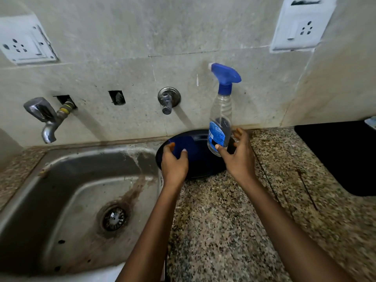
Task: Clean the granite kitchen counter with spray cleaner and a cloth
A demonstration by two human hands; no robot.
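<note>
**Head view: both hands arrive at the tray, bottle and cloth within reach**

Head view, looking down at the dark tray (203, 171) against the wall, just right of the sink (81, 180). The spray bottle (220, 119) stands upright at the tray's right side, and the right hand (239, 157) is at its base, fingers spread apart, thumb on the lower body, not yet wrapped round. It looks nearly empty, so probably light and easy to tip; the clear plastic is smooth, and the narrow neck under the blue trigger seems the surer hold. At the tray's left side, the left hand (175, 163) pinches the blue cloth (183, 146), thumb and fingers together on its near edge. Soft and limp, it should lift from any corner. The granite counter (223, 220) in front of the tray lies bare.
</note>
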